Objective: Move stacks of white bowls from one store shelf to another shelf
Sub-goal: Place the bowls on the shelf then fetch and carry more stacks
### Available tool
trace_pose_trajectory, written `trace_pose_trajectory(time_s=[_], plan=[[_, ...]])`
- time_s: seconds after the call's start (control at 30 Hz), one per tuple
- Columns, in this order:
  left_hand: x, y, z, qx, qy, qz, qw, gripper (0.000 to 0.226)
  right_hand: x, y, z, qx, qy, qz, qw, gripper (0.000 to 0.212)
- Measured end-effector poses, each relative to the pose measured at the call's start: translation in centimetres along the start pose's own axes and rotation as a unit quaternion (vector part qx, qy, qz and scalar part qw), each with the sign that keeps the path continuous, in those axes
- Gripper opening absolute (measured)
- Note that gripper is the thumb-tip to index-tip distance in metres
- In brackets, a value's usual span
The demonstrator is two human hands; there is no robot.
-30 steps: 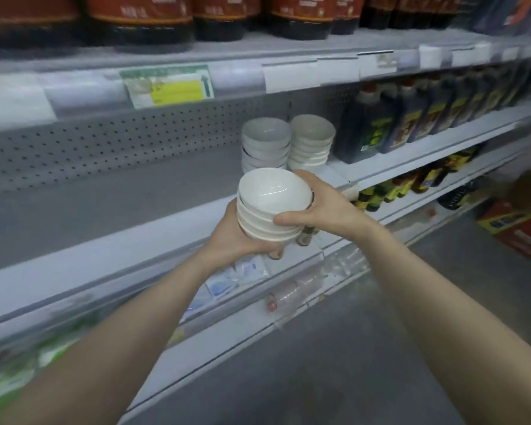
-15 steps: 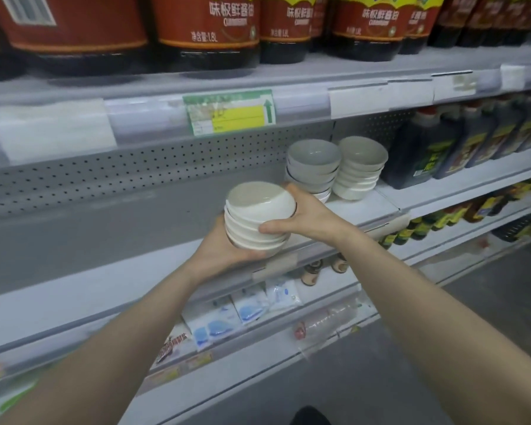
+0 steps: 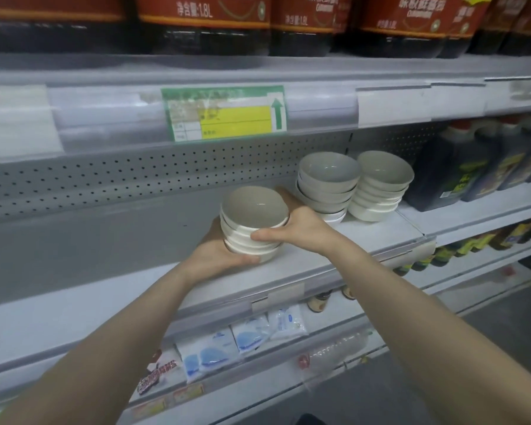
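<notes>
1. A person faces grey store shelving. Both bare hands hold one stack of white bowls [image 3: 253, 222] over the middle shelf [image 3: 292, 265], near the centre of the view.
2. The left hand [image 3: 219, 253] cups the stack from beneath at its 7 o'clock side, palm up, fingers curled under the base — it appears to carry the weight.
3. The right hand [image 3: 301, 230] wraps the stack's 3 o'clock side, thumb pressed along the lower rims, the other fingers reaching round the far side. This looks meant to stop the nested bowls sliding.
4. The stack leans slightly. Its base sits at or just above the shelf surface; whether it touches cannot be told.
5. At 2 o'clock from it, two more bowl stacks [image 3: 354, 185] stand side by side, touching each other, with the right hand just beside the nearer one.
6. Dark sauce bottles [image 3: 460, 170] fill the shelf beyond them at 3 o'clock.
7. Open room lies toward 9 o'clock — a long bare stretch of shelf. The front lip is close at 6 o'clock, and the shelf above, carrying large jugs [image 3: 203, 23] and a green and yellow price tag [image 3: 224, 113], limits lifting height.
</notes>
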State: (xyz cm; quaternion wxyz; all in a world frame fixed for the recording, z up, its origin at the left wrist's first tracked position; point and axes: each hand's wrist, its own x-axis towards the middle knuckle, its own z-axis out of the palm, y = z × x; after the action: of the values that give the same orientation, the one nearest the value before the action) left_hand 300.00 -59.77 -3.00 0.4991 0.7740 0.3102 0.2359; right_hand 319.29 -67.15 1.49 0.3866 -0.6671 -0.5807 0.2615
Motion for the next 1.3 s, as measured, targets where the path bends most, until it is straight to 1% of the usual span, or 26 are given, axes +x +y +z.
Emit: trace_pose_trajectory(time_s=[0.13,0.17,0.23,0.3,0.37,0.5,0.6,0.67,0.77,0.8,0.87,0.9,0.93,1.0,1.07,1.13,1.3], plan=[[0.9,-1.0,-0.1,0.015,-0.009,-0.032,0.999,0.064,0.9,-0.4,0.4,-0.130,0.028,-0.039,0.990,0.092],[1.0,-1.1,-0.2,0.020,-0.010,-0.038,0.999,0.066,1.0,-0.6,0.4,-0.166,0.025,-0.052,0.984,0.093],[1.5,-1.6,-0.1,0.005,0.010,-0.013,1.000,0.080,1.0,-0.9,0.1,-0.226,0.024,-0.068,0.971,0.095],[2.0,-1.8,0.0,0.001,0.026,0.000,1.000,0.090,1.1,-0.9,0.0,-0.267,0.049,-0.082,0.959,0.093],[2.6,-1.7,0.2,-0.002,0.029,-0.003,1.000,0.091,1.2,-0.7,-0.2,-0.295,0.066,-0.087,0.949,0.088],[3.5,-2.0,0.7,0.004,0.034,-0.001,0.999,0.089,1.0,-0.2,-0.6,-0.304,0.080,-0.086,0.945,0.075],[3.7,-2.1,0.7,0.022,0.028,0.008,0.999,0.084,0.5,-0.2,-0.6,-0.300,0.082,-0.084,0.947,0.073],[3.6,-2.0,0.2,0.042,0.018,0.006,0.999,0.086,0.4,-0.3,-0.6,-0.299,0.078,-0.074,0.948,0.072],[3.1,-1.3,-0.7,0.073,0.012,-0.001,0.997,0.091,0.2,-1.1,-1.1,-0.309,0.070,-0.050,0.947,0.065],[2.8,-1.1,-1.0,0.086,0.013,-0.002,0.996,0.086,0.1,-1.5,-1.2,-0.313,0.070,-0.045,0.946,0.063],[2.2,-0.5,-1.6,0.129,0.009,0.001,0.992,0.070,-0.2,-2.3,-1.3,-0.320,0.067,-0.037,0.944,0.061],[1.8,-0.1,-1.9,0.161,0.010,-0.003,0.987,0.063,-0.5,-2.7,-1.3,-0.325,0.064,-0.033,0.943,0.062],[1.4,0.3,-2.4,0.196,0.013,-0.013,0.980,0.065,-0.7,-3.2,-1.4,-0.333,0.062,-0.031,0.941,0.064],[0.6,1.0,-3.4,0.259,0.016,-0.044,0.965,0.076,-1.4,-4.4,-1.6,-0.351,0.060,-0.036,0.934,0.072],[-0.6,1.8,-4.4,0.296,0.016,-0.052,0.954,0.076,-2.1,-5.7,-1.7,-0.365,0.056,-0.044,0.928,0.071],[-2.0,2.6,-5.4,0.320,0.023,-0.036,0.947,0.072,-2.9,-6.9,-1.4,-0.379,0.050,-0.060,0.922,0.068],[-7.0,4.8,-7.8,0.392,0.068,0.009,0.917,0.066,-5.0,-9.1,-0.1,-0.407,0.032,-0.121,0.905,0.060]])
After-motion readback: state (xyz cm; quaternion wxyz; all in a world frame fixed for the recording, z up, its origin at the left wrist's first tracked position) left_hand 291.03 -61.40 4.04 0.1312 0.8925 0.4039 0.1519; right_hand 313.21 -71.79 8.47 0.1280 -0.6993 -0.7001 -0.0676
